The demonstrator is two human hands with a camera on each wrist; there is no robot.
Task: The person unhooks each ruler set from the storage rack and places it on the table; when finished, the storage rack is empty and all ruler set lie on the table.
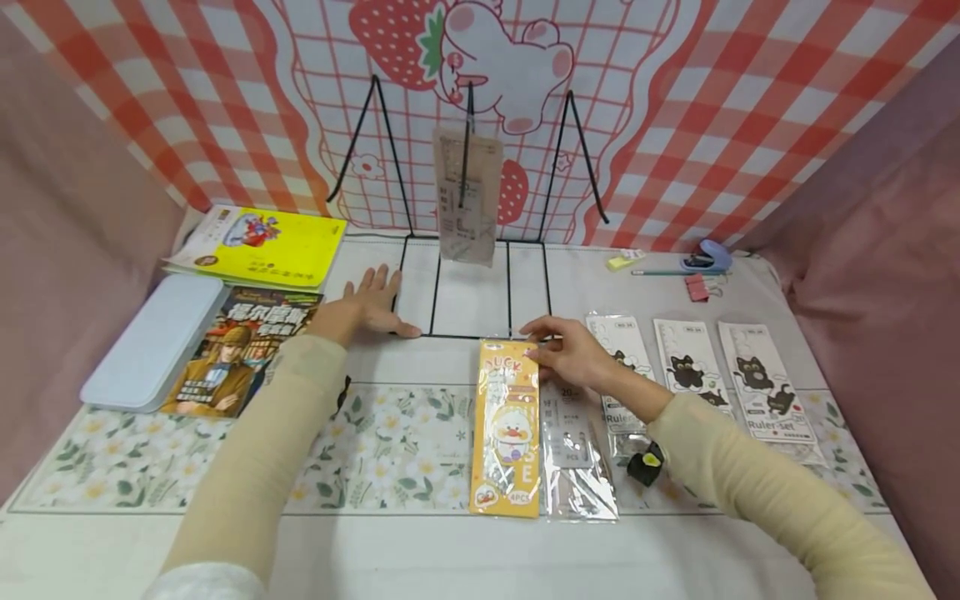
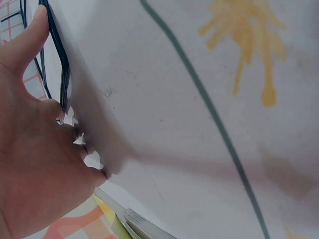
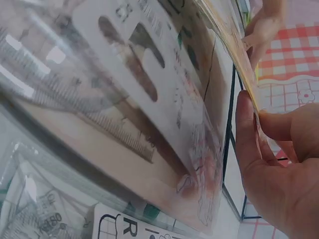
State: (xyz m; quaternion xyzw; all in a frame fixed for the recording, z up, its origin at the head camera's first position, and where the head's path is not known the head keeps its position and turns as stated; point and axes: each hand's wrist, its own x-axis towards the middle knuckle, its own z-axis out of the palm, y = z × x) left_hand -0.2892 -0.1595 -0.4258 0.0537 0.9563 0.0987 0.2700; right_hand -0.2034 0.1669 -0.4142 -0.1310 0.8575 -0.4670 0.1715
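Note:
In the head view a yellow duck-printed packet point(image 1: 510, 433) lies near the middle of the table. My right hand point(image 1: 570, 354) pinches its upper right corner; in the right wrist view the thumb and fingers point(image 3: 245, 124) grip the packet's thin edge. Just right of it lies a clear ruler packet point(image 1: 581, 475), its upper end partly hidden by the hand. My left hand point(image 1: 367, 304) rests with fingers spread on the left of the black wire stand's base point(image 1: 465, 336), its thumb at the front wire. A brownish ruler packet point(image 1: 468, 204) hangs on the stand's middle hook.
Three cat-printed ruler packets point(image 1: 765, 383) lie in a row on the right. Behind them are a pink binder clip point(image 1: 697, 287), a pencil point(image 1: 660, 272) and a blue-purple item point(image 1: 708, 257). Books point(image 1: 292, 250) and a pale blue case point(image 1: 153, 342) lie left. Two side hooks point(image 1: 573, 125) stick forward.

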